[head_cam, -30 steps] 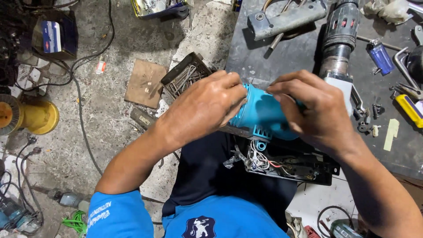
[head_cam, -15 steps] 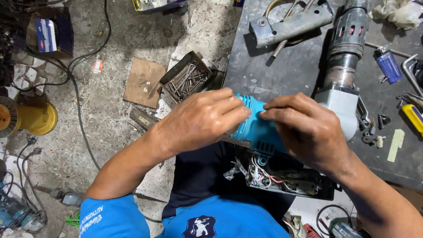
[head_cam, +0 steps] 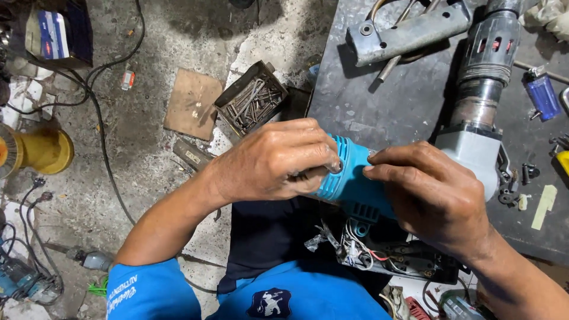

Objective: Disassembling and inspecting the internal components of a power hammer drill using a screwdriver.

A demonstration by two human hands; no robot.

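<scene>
Both your hands grip the blue housing [head_cam: 349,184] at the near bench [head_cam: 403,112] edge: left hand [head_cam: 269,160] clasps its left end, right hand [head_cam: 432,198] its right, wires [head_cam: 355,249] beneath.

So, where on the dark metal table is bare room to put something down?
The free patch on the metal table lies between the grey metal bracket, the large grey motor housing and the turquoise tool casing. The right edge is crowded: blue lighter, small black parts.
</scene>
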